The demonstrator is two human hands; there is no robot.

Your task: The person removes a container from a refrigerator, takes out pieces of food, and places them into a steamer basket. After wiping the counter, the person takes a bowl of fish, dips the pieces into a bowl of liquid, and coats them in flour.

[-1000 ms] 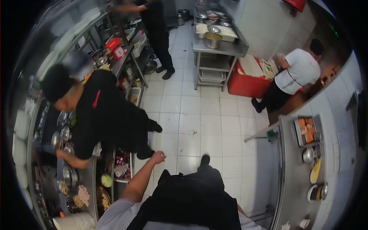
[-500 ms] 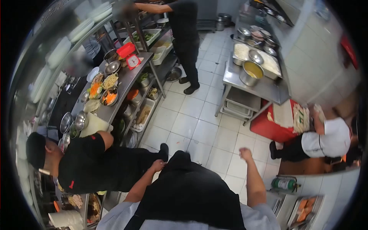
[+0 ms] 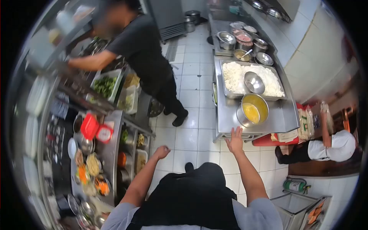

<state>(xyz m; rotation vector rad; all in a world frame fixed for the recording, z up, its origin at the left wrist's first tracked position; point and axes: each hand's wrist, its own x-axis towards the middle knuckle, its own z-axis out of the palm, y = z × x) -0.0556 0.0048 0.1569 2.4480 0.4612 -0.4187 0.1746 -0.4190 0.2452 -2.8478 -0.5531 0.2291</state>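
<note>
My right hand (image 3: 234,141) is stretched out with its fingers apart, near the front edge of the steel table (image 3: 283,122). Just beyond its fingertips stands a metal pot (image 3: 251,121) of yellow liquid. Behind the pot, a large tray (image 3: 230,94) is filled with white rice (image 3: 234,76), and a metal bowl (image 3: 254,82) rests on the rice. My left hand (image 3: 163,152) hangs over the tiled floor with its fingers curled in, and nothing shows in it. The left shelf unit is nearest to that hand.
To the left, a steel counter (image 3: 117,147) bears a red kitchen scale (image 3: 103,133) and several bowls of food. A co-worker in black (image 3: 147,57) reaches into the shelves. Another person in white (image 3: 331,146) stands at right beside a red box. A green fire extinguisher (image 3: 295,185) is at lower right.
I have moved forward, so the rice table and pot are closer. My right hand has opened towards the table. The co-worker at lower left has left the view.
</note>
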